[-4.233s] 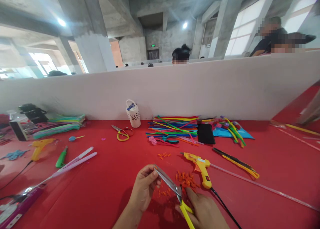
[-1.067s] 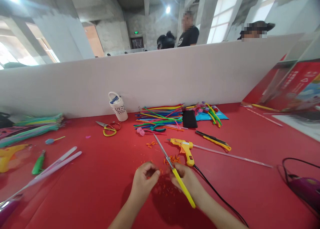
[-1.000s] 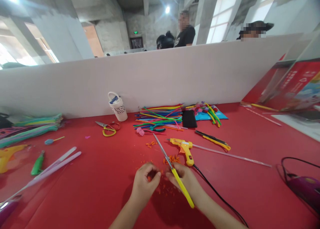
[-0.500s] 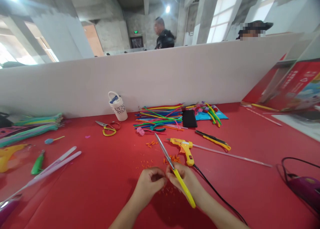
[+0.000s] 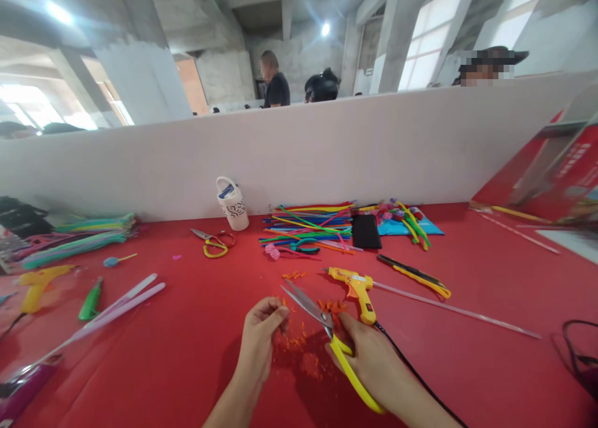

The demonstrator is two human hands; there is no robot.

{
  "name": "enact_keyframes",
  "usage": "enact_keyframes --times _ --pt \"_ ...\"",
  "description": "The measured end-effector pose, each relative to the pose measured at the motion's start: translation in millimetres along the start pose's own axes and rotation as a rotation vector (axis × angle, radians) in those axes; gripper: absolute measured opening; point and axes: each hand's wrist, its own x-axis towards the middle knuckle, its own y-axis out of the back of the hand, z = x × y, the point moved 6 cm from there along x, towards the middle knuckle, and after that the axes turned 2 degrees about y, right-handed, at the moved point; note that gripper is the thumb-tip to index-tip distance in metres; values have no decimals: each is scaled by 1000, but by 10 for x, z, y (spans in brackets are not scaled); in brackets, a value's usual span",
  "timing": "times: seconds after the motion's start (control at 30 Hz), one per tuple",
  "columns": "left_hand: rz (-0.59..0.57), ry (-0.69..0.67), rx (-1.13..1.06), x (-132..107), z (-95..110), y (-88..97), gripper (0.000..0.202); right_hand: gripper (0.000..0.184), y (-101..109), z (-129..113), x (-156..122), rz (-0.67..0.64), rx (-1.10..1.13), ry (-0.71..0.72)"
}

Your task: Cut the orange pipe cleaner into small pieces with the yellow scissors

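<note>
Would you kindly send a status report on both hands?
Right hand gripping yellow-handled scissors; left hand pinching orange bit; glue gun near right hand.

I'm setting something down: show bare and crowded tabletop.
Mostly bare red tabletop: between the pale pink paired bars and left hand; between the long translucent stick and yellow glue gun's black cord.
Crowded: orange pieces near the yellow-handled metal scissors in the right hand; multicoloured stems along the white partition.
</note>
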Motion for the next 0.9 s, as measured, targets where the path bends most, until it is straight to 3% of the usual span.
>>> enact_keyframes --times 0.17,0.3,0.57,0.9 --pt "41 -53 -111 -13 50 43 8 13 -100 -61 -35 -82 -83 45" --pt "44 -63 -161 -26 50 49 5 25 -182 -32 -42 -59 -206 132" --pt "28 -48 -223 -26 58 52 4 28 -253 -62 -64 18 -360 296" --pt "15 -57 -230 -57 72 56 4 28 -252 -74 -87 41 -409 326"
